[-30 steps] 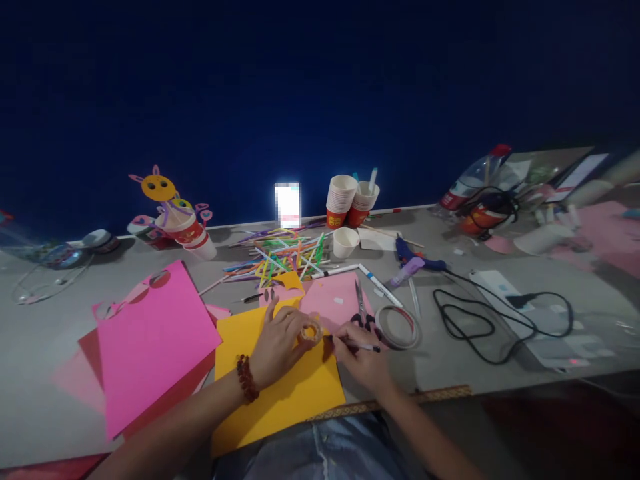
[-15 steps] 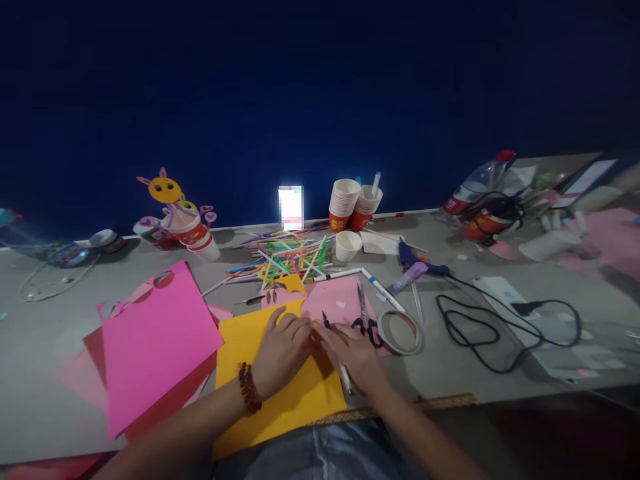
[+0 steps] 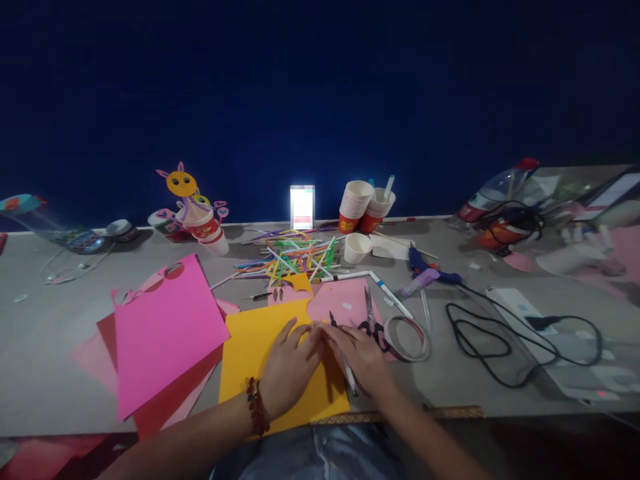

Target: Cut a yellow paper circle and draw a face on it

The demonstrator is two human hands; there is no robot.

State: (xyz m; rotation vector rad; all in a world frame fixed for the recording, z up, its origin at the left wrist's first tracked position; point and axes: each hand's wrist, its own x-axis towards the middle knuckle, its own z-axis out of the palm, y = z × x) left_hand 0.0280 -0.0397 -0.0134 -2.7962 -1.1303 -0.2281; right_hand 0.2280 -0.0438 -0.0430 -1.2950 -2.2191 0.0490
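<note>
**Fingertips together over yellow paper**

Left hand [image 3: 291, 363] comes in from 8 o'clock, right hand [image 3: 364, 357] from 4; fingertips meet at the dial's centre, above the far right corner of a yellow sheet [image 3: 247, 353]. Right hand's fingers hold a pen [image 3: 349, 375], slanted from 5 o'clock to 11, probably tucked that way to free the fingertips. Left fingers curl inward, narrow; knuckles block my view, so I can't tell whether they pinch anything.

Scissors [image 3: 369, 303] at 1 o'clock on a pale pink sheet [image 3: 340, 299], tape roll [image 3: 424, 343] at 3, both beside the right hand, likely for easy reach. Magenta sheet [image 3: 170, 347] at 9, atop other papers. Pipe cleaners [image 3: 295, 257] heaped toward 12, paper cup [image 3: 357, 248] just right of them; glue gun [image 3: 416, 260] at 2.

Grey table [image 3: 45, 367], crowded along its far edge. A decorated cup [image 3: 203, 225] stands at 10. Dark blue wall [image 3: 320, 87] behind; room dim, one lit screen [image 3: 303, 207] glowing at 12.
</note>
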